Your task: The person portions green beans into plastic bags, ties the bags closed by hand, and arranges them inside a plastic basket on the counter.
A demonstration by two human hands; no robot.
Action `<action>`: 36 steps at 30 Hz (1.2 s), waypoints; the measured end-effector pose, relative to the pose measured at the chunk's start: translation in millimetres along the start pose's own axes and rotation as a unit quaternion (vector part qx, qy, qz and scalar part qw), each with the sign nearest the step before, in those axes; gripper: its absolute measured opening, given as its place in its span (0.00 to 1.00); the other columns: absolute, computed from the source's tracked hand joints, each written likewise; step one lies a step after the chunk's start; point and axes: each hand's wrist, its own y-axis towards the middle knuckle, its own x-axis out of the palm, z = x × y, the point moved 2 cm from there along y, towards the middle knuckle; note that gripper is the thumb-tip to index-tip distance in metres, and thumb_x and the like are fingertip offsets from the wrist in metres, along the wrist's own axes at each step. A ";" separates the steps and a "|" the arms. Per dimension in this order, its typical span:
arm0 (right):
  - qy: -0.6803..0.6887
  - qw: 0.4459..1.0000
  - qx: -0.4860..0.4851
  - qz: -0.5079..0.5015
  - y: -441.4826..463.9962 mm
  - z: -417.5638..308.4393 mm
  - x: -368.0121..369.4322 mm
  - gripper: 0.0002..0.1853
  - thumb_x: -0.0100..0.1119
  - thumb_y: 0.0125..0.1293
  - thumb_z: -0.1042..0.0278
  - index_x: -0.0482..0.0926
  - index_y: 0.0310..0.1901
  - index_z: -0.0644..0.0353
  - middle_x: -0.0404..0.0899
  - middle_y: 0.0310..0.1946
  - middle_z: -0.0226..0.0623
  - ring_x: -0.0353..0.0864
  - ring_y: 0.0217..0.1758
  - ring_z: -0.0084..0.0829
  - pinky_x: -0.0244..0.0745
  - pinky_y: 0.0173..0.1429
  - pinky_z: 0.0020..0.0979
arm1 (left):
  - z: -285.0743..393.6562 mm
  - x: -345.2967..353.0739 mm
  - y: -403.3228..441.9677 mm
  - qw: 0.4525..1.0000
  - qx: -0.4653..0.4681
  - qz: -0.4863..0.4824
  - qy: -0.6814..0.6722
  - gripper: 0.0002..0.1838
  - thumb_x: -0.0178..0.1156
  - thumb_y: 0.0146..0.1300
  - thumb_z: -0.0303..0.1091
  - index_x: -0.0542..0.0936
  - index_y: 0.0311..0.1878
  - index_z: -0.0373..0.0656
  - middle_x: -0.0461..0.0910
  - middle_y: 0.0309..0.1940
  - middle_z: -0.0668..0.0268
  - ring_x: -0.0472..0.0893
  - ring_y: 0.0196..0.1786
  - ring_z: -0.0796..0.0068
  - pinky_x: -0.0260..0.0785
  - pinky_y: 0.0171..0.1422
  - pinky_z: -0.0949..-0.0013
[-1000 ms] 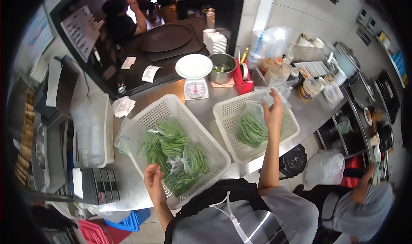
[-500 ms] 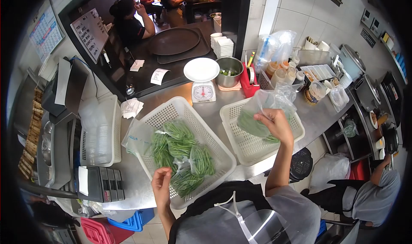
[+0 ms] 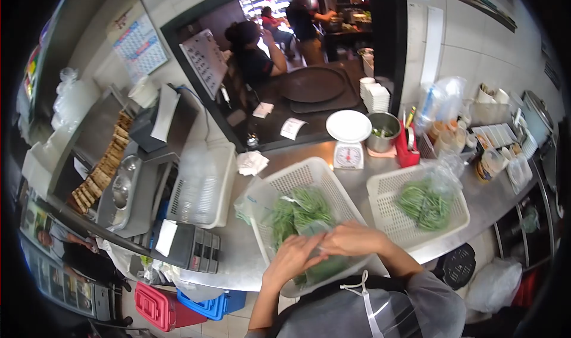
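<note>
My left hand [image 3: 293, 258] and my right hand [image 3: 352, 239] meet over the near end of the left basket, a white perforated plastic one [image 3: 357, 207]. Closed fingers on both sides pinch a clear plastic bag of green beans [image 3: 326, 269]; the fingertips partly cover its top. Behind my hands, more bagged green beans [image 3: 306, 207] lie in the same basket. A second white basket [image 3: 383, 219] stands to the right, with green beans [image 3: 425, 204] in it, partly covered by clear plastic. Neither hand touches that basket.
Behind the baskets are a kitchen scale [image 3: 348, 155] with a white plate [image 3: 348, 125] and a steel pot [image 3: 383, 132]. On the left stand a bin of plastic containers [image 3: 223, 186] and a dark drawer unit [image 3: 205, 252]. People are beyond the hatch; another person [image 3: 77, 249] is at far left.
My right hand has let go of the plastic bag at the right basket and moved left to join my left hand over the left basket. The view has swung left.
</note>
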 end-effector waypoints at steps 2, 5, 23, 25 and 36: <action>0.001 1.000 0.000 -0.014 -1.0 4.4 -9.6 0.15 0.52 0.62 0.54 0.77 0.28 0.57 0.77 0.28 0.37 0.78 0.33 0.42 0.70 0.34 0.40 | -10.8 0.5 -14.6 0.998 -0.014 -0.058 0.015 0.15 0.63 0.53 0.37 0.76 0.43 0.42 0.76 0.38 0.63 0.75 0.43 0.64 0.66 0.45 0.64; 0.036 0.998 0.023 -0.045 -14.8 -0.5 -28.2 0.16 0.54 0.61 0.56 0.76 0.27 0.61 0.77 0.28 0.38 0.78 0.35 0.44 0.70 0.36 0.41 | -7.1 -3.4 -30.4 0.998 0.015 -0.056 0.018 0.11 0.61 0.54 0.32 0.75 0.40 0.43 0.75 0.35 0.66 0.75 0.42 0.65 0.67 0.44 0.64; 0.057 0.972 -0.096 -0.207 13.8 -3.9 77.0 0.11 0.48 0.57 0.73 0.76 0.39 0.68 0.77 0.39 0.51 0.78 0.46 0.44 0.72 0.50 0.38 | 14.9 23.5 -46.5 0.984 0.074 0.057 -0.149 0.13 0.54 0.53 0.19 0.70 0.43 0.38 0.66 0.60 0.53 0.69 0.60 0.50 0.63 0.65 0.57; 0.049 0.976 -0.125 -0.172 8.6 0.5 87.7 0.11 0.49 0.57 0.73 0.76 0.39 0.68 0.77 0.40 0.51 0.77 0.47 0.44 0.72 0.51 0.38 | 17.6 29.8 -45.7 0.978 0.079 0.070 -0.182 0.13 0.53 0.54 0.18 0.70 0.43 0.37 0.66 0.61 0.52 0.69 0.60 0.49 0.61 0.66 0.56; 0.033 0.986 -0.117 -0.112 14.4 5.8 59.6 0.12 0.46 0.60 0.71 0.74 0.43 0.63 0.75 0.45 0.52 0.76 0.45 0.47 0.71 0.50 0.40 | 7.9 34.4 -37.3 0.950 0.109 0.183 -0.227 0.08 0.52 0.59 0.20 0.70 0.42 0.35 0.67 0.60 0.51 0.68 0.61 0.50 0.59 0.68 0.58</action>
